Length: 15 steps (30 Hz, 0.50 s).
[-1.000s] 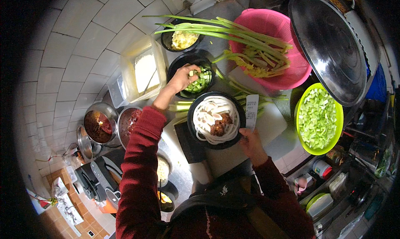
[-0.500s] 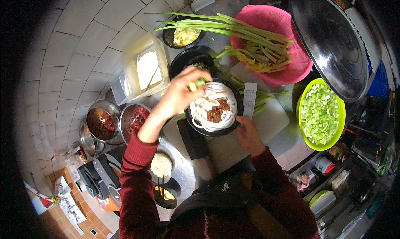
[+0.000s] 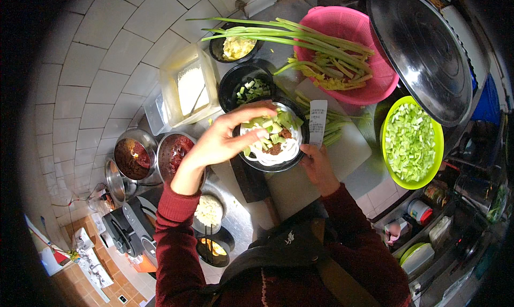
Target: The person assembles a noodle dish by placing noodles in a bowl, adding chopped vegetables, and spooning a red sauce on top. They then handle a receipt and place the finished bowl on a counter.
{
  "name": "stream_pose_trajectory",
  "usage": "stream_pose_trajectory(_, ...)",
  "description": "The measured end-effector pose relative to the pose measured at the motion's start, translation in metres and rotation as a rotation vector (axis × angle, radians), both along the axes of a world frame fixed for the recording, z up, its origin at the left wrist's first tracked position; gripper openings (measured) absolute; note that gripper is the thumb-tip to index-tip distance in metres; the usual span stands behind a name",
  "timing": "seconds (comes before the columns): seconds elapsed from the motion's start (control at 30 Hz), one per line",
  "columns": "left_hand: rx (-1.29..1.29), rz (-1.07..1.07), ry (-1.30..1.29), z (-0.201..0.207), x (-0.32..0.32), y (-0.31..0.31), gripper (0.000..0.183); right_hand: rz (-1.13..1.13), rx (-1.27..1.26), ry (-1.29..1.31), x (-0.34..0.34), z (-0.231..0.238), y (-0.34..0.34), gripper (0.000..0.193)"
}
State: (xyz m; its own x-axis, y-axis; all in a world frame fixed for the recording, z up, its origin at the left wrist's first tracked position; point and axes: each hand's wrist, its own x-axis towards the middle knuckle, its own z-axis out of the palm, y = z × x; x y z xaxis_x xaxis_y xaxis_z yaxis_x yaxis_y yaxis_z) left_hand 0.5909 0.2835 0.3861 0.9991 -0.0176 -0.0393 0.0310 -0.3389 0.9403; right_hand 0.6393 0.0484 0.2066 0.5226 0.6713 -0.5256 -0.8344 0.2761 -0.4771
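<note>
The left hand (image 3: pixel 219 139), fingers spread, hangs over the noodle bowl (image 3: pixel 278 168) from nine o'clock; careless release could scatter chopped greens (image 3: pixel 276 128). The right hand (image 3: pixel 319 170) pinches the four o'clock rim; a slack hold might tip the bowl.

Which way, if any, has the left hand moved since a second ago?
Yes: judged against the greens bowl, the left hand has moved down the picture, from inside that bowl to over the noodle bowl.
</note>
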Motion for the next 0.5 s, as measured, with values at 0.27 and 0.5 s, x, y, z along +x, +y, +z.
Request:
stream_pose_trajectory(0.27, 0.166, -0.089, -0.046, 0.016, -0.003, 0.001, 0.025, 0.028, -0.084, -0.216, 0.0, 0.0, 0.002, 0.031)
stream_pose_trajectory(0.5, 0.374, 0.045, -0.105, 0.015, -0.004, -0.01, 0.016, 0.05, 0.026, -0.06, 0.007, 0.005, 0.007, 0.026)
